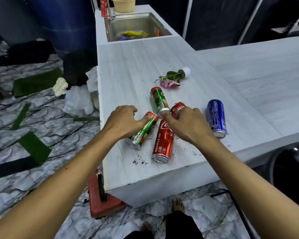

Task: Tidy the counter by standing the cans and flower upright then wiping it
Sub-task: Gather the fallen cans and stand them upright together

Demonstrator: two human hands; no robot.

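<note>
White wood-grain counter (128, 69), L-shaped, with a steel sink (140, 19) at the far end and a marble-pattern floor on the left.

All five cans lying flat on the near part of the counter. From the left:
- Near green can (141, 133): shiny, with a red rim. Long axis diagonal, silver base toward the near left. Left hand (123, 121) on its far end, fingers curled round the rim.
- Far green can (159, 99): pointing away, silver end toward the hands.
- Long red can (163, 144): white lettering along the side. Axis almost near to far, silver end toward the counter edge, other end hidden under the right hand (185, 125).
- Second red can (177, 107): just behind the bent fingers of that hand. Impossible to tell whether gripped or only touched.
- Blue can (216, 116): apart on the right, silver end near.

Beyond the cans, flower (171, 78) fallen over. White pot (186, 71) at the far right, pink blossoms toward the near left.

Dark crumbs (140, 162) scattered near the front edge.
</note>
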